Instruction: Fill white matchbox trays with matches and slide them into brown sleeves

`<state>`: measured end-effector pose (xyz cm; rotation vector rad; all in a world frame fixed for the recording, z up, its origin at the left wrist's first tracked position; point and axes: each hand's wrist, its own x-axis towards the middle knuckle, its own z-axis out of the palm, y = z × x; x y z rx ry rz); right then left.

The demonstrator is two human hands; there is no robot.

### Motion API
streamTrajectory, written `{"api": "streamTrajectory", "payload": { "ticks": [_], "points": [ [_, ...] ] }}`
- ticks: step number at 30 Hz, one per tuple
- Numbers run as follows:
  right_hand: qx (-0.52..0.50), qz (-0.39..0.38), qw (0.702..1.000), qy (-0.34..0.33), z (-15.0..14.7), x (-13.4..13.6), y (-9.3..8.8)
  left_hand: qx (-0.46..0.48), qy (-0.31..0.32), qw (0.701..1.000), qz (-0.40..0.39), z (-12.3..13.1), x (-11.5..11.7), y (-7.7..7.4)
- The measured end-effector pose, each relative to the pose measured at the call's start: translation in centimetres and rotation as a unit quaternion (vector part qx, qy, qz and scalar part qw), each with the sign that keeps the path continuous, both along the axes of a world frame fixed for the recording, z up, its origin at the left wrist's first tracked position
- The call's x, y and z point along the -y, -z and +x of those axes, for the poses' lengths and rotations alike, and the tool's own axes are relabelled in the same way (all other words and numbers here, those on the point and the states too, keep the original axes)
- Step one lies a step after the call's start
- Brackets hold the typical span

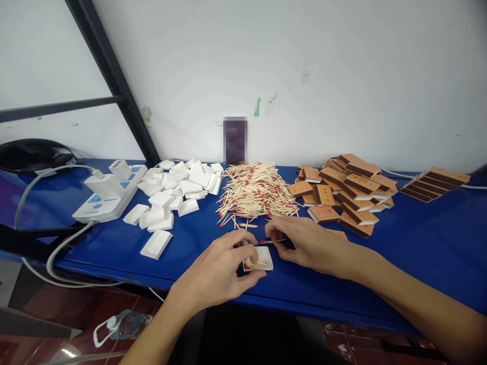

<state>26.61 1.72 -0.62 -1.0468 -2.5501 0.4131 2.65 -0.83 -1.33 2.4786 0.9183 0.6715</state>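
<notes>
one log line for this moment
left hand: holds white tray | right hand: pinches match by tray | behind: match pile, empty trays, box sleeves | surface: blue table

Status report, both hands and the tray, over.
Left hand holds white tray, few matches inside. Right hand pinches one match at its far edge. Match pile close behind.

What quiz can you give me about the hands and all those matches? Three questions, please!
1. True or false: the right hand pinches a single match.
2. Which heap lies next to the power strip? A white trays, B brown box sleeves, C loose matches.
3. Fill in: the left hand holds a little white ____ on the blue table.
Key: 1 true; 2 A; 3 tray.
</notes>
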Motion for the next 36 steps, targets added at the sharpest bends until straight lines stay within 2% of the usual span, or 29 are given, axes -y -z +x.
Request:
{"api": "streamTrajectory", "payload": {
  "ticks": [8, 12, 17, 25, 32, 36],
  "points": [
    [-0.069, 0.05, 0.996, 0.003, 0.2, -0.2, -0.5, 0.0, -0.037, 0.999, 0.026, 0.4, -0.2, -0.1],
    [-0.093, 0.013, 0.996, -0.014, -0.4, 0.8, -1.2, -0.033, -0.063, 0.997, 0.04, 0.5, -0.2, -0.2],
    [-0.072, -0.021, 0.996, -0.049, -1.4, 1.9, -1.4, -0.059, -0.053, 0.997, 0.011, 0.4, -0.1, -0.3],
    [-0.055, 0.017, 0.995, -0.076, -1.9, 2.3, -1.4, -0.04, -0.03, 0.999, 0.005, 0.3, -0.2, -0.4],
    [-0.079, 0.068, 0.99, -0.097, -2.1, 2.1, -0.1, -0.016, -0.025, 0.999, 0.024, 0.4, -0.2, -0.3],
    [-0.107, 0.102, 0.982, -0.12, -2.0, 2.0, -0.1, -0.01, -0.031, 0.999, 0.031, 0.6, 0.0, -0.4]
  ]
}}
